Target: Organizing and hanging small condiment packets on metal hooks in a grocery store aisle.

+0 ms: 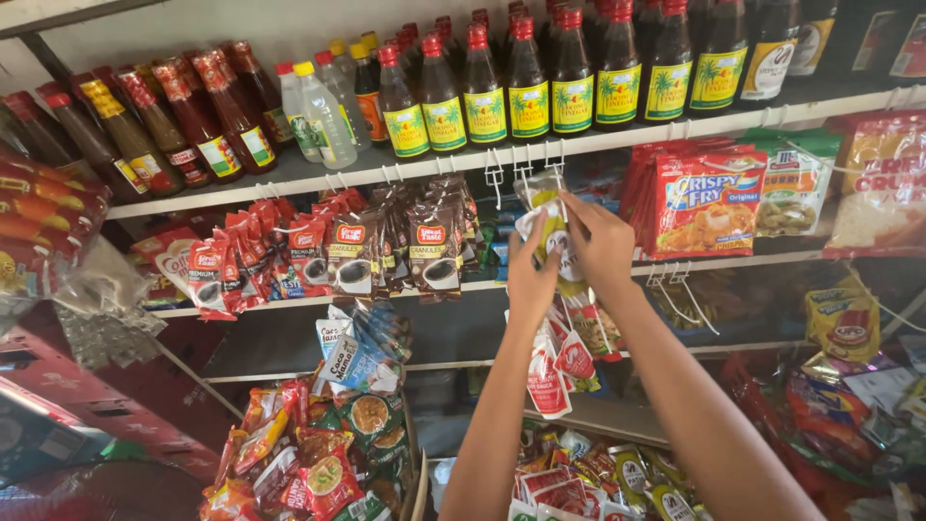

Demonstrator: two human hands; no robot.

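- The left hand (529, 280) is raised to the shelf edge, fingers curled shut on a strip of sachets (552, 236) that hangs down between both arms.
- The right hand (600, 241) pinches the top of the same strip, fingertips closed on it just below the white hooks (526, 164) at the shelf rim.
- The strip's upper sachet is pale with yellow-green print; lower ones, white and red (550, 376), dangle below the left wrist, in front of the lower shelf.
- Directly above stands a row of dark bottles (529, 82) with yellow labels and red caps, close over the hooks.
- To their left sit clear bottles (323, 111) with yellow caps, then red sauce bottles (193, 125) leaning along the shelf.
- Left of the hands, brown coffee sachets (432, 251) hang in bunches from the same rim, near the left hand but apart from it.
- Further left hang red sachets (227, 260).
- Blue packets (357, 352) hang below the coffee, over a bin of noodle packs (328, 463).
- Right of the hands, red packs (704, 198) stand on the next shelf, just beside the right wrist.
- More wire hooks (675, 280) hang bare under that shelf, behind the right forearm.
- Below the arms lie green and yellow packs (627, 473), partly hidden by the forearms.
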